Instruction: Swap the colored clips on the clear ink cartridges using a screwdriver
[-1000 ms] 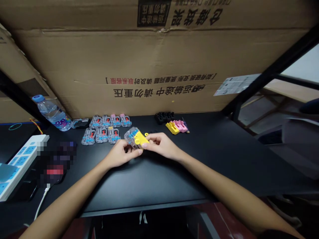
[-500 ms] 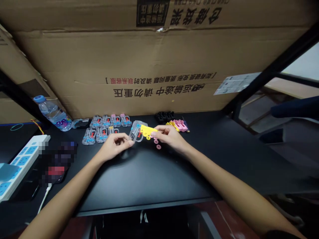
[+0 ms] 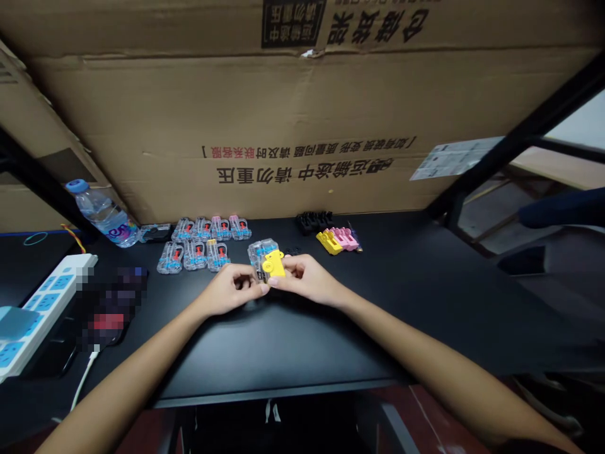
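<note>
My left grip (image 3: 231, 291) pinches clear case (image 3: 261, 250) by lower edge; my right grip (image 3: 309, 279) pinches yellow plate (image 3: 275, 265). Both likely light, stiff, slick: hold edges.

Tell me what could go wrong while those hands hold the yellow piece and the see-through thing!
The yellow piece might slip, since the right hand's thumb seems to press just its lower edge. The clear case could drop onto the desk, because the left hand appears to pinch its lower end. And the left hand is close to the yellow-topped case in the front row, so a sideways bump might push it crooked.
</note>
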`<state>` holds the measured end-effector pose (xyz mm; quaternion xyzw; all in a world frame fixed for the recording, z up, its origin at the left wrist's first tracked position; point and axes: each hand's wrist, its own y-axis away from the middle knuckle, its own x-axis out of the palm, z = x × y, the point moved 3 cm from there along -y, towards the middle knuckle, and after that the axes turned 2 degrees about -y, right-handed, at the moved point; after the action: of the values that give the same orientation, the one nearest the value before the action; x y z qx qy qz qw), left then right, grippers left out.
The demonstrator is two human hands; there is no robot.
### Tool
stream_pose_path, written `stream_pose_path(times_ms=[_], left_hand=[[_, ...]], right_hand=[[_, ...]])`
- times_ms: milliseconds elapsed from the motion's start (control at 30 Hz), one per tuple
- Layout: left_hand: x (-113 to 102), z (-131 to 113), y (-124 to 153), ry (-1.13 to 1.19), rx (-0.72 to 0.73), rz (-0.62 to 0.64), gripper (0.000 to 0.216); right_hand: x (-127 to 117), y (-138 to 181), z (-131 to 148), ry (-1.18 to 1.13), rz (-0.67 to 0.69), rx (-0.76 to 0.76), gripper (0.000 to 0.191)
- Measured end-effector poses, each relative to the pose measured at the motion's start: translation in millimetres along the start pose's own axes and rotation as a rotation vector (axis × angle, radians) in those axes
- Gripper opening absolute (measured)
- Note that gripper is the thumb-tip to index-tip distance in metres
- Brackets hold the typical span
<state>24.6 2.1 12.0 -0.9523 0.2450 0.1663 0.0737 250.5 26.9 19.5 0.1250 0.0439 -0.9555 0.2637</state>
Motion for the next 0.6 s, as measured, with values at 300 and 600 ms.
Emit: stream_pose_path(times_ms=[300, 600], left_hand=[[-0.2, 5.8, -0.5, -0.007, 0.002, 0.014, 0.038], [4.5, 1.8, -2.4, -0.008, -0.027, 0.008, 0.04]], right_hand=[[1.2, -0.2, 4.5, -0.007, 0.017, 0.027, 0.055], [13.3, -1.2, -8.5, 0.006, 0.058, 0.023, 0.054]])
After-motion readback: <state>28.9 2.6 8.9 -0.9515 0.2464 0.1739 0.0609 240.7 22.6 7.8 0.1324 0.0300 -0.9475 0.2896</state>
